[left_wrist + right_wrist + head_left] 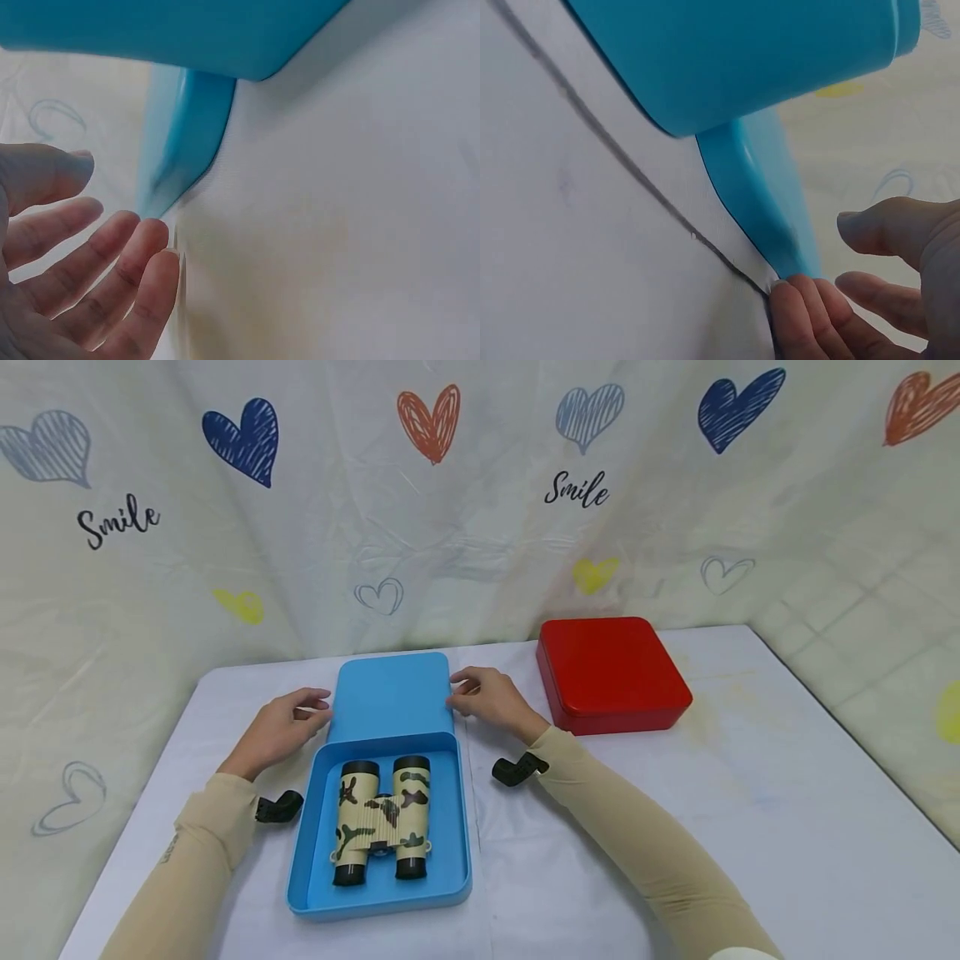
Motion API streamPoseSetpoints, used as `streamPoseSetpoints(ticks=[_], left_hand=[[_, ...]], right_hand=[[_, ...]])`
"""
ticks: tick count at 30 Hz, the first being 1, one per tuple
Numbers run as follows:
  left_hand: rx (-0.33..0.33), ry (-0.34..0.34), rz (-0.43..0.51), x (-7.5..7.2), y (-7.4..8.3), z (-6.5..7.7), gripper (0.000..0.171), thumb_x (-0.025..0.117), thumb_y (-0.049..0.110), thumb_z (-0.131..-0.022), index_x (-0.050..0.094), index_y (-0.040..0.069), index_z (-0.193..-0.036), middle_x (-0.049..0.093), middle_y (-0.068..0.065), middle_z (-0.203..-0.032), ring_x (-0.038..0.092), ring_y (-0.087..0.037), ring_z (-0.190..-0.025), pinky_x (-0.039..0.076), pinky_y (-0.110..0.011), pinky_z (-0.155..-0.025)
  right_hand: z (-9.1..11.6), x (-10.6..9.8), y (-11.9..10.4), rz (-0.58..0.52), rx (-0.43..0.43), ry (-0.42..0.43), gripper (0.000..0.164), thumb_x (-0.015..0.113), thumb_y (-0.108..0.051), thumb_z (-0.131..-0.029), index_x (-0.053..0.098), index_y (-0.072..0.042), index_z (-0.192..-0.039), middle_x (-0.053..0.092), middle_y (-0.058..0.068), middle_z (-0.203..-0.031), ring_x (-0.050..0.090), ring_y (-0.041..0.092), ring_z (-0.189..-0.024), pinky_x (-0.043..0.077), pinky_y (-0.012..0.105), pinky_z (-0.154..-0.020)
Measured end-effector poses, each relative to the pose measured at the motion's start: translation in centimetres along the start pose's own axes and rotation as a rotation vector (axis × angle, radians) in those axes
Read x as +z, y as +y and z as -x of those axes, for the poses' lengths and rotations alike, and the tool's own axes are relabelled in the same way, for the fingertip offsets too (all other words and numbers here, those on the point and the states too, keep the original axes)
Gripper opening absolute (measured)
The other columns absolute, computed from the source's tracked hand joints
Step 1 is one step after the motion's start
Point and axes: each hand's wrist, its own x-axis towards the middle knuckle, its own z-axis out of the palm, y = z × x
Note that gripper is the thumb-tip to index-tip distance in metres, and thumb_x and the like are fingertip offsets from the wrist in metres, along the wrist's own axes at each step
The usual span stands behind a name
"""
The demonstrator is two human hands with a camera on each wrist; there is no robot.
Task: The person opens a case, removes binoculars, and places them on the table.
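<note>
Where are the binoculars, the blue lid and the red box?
Binoculars (382,815): head view, the middle between the barrels.
Blue lid (392,696): head view, middle of its flat top.
Red box (611,665): head view, middle of its top.

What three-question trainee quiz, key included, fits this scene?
1. Multiple choice: which pattern covers the binoculars in the blue box? A) polka dots B) camouflage C) checks
2. True or false: the red box stands to the left of the blue box.
3. Fill in: the blue lid lies between the left hand and the ____.

Key: 1. B. 2. False; it stands to the right. 3. right hand.
</note>
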Motion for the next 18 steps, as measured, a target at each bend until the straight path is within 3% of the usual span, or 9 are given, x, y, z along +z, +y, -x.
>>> streamPoseSetpoints(ticks=[6,18], left_hand=[[0.04,0.03,-0.045,0.1,-0.2,1.7,0.054,0.054,0.037,-0.107,0.048,0.006,-0.151,0.06,-0.025,-0.142,0.06,-0.046,-0.129,0.054,-0.062,-0.102],[0.108,0.112,-0.104,0.4,0.0,4.1,0.054,0.057,0.037,-0.106,0.05,0.003,-0.147,0.065,-0.026,-0.133,0.066,-0.043,-0.119,0.058,-0.058,-0.098]], right_hand=[[1.1,-0.1,-0.5,0.022,-0.05,-0.01,0.045,0.068,-0.032,-0.098,0.063,-0.014,-0.138,0.071,0.007,-0.117,0.073,0.018,-0.089,0.062,0.03,-0.078],[3.4,-0.6,-1.0,0.127,-0.202,-0.028,0.041,0.072,-0.03,-0.097,0.066,-0.012,-0.133,0.072,0.007,-0.121,0.07,0.023,-0.107,0.063,0.031,-0.082]])
